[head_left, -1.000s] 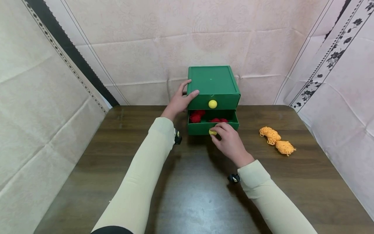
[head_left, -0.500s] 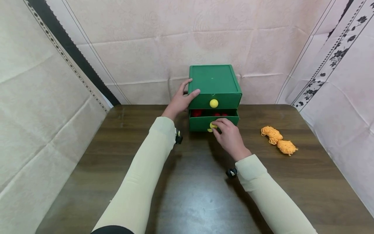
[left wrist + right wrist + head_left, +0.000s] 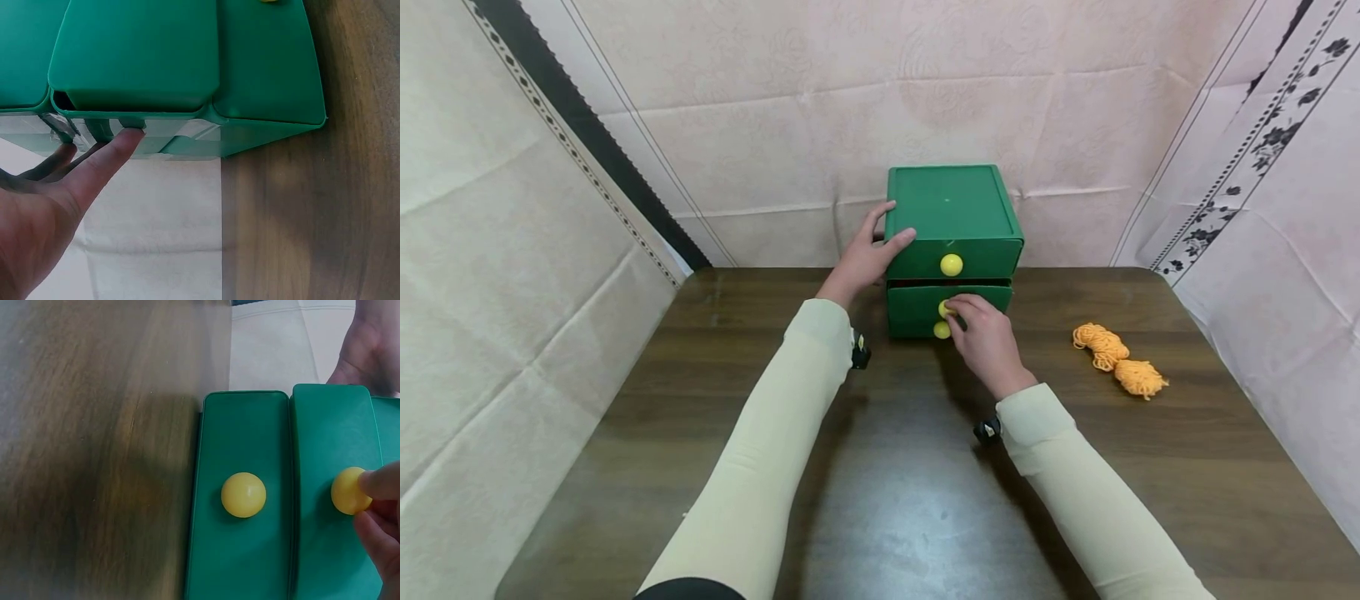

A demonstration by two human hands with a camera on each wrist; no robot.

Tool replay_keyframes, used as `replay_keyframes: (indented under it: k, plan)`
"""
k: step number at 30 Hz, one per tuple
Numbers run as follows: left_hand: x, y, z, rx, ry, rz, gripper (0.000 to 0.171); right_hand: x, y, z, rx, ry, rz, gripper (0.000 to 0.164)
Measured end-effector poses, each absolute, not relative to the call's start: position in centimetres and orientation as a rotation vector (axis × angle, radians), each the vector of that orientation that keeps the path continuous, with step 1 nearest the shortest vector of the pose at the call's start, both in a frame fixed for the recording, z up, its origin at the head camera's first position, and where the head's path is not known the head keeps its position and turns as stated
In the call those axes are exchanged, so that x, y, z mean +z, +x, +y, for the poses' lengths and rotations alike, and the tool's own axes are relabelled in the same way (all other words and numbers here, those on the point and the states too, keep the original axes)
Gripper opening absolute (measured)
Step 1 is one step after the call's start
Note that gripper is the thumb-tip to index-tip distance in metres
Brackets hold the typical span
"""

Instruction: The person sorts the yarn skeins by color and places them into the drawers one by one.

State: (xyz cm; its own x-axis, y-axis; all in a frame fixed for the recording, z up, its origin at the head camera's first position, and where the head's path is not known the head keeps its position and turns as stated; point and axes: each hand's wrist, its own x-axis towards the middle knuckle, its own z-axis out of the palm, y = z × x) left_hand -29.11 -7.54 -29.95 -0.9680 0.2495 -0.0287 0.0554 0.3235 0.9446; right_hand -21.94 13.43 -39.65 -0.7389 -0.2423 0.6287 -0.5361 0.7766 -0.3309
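A green drawer cabinet (image 3: pixel 951 200) stands at the back of the table, its drawers bearing round yellow knobs. Between thumb and fingers my right hand (image 3: pixel 988 342) pinches the yellow knob (image 3: pixel 347 490) of the middle drawer (image 3: pixel 328 431). That drawer juts slightly out past the bottom drawer (image 3: pixel 240 437), which sits flush below. My left hand (image 3: pixel 861 262) lies against the cabinet's left side, fingers extended; in the left wrist view its fingertips (image 3: pixel 132 134) touch the taped side wall. The red yarn inside the drawer is hidden now.
Two bundles of orange yarn (image 3: pixel 1101 346) lie on the wooden table (image 3: pixel 880 500) to the right of the cabinet. Pale patterned cloth (image 3: pixel 760 142) hangs behind and at both sides.
My right hand has pushed the middle drawer inward, away from me, until only a narrow gap shows above it; the red yarn went out of sight. The left hand stays at the cabinet's side.
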Motion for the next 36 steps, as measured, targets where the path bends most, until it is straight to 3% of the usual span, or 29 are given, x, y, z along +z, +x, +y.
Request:
replay_keyframes:
  k: [26,36]
  plan:
    - [-29.8,-28.9,-7.5,1.721,0.277,2.407,0.072,-39.6,-23.6,13.0,0.679,0.530,-2.410,0.017]
    - [-31.7,-31.0,-7.6,1.729,0.283,2.441,0.072,-39.8,-23.8,13.2,0.713,0.543,-2.378,0.014]
